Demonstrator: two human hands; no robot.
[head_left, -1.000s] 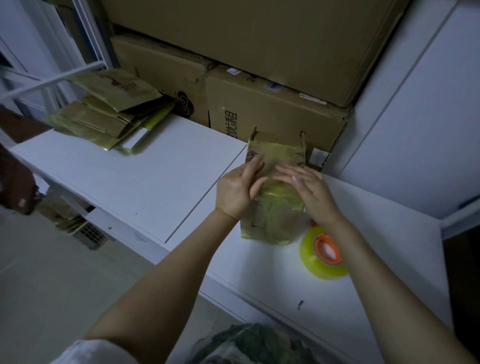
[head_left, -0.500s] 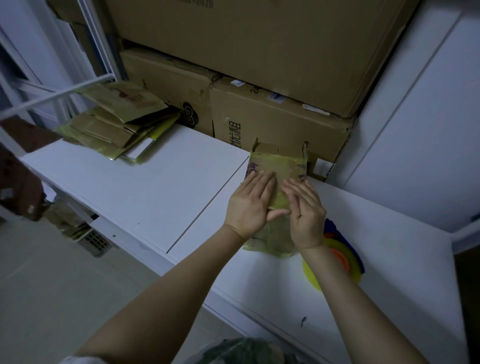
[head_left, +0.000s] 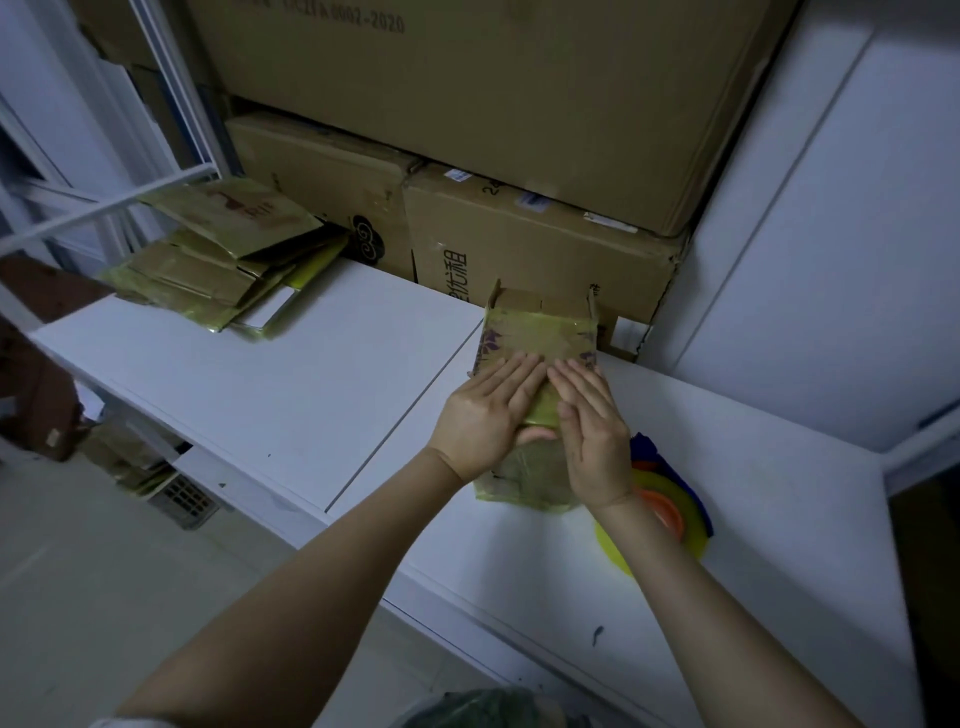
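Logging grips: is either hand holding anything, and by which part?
Nothing gripped: left hand and right hand press flat on top of the small box, fingers straight.

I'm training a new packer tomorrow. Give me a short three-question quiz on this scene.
1. True or false: the left hand and the right hand both press flat on the small carton.
2. The tape roll lies nearest which hand? A. left B. right
3. Fill in: the pile of flattened cartons lies towards the table's far ___ end.
Key: 1 true; 2 B; 3 left.
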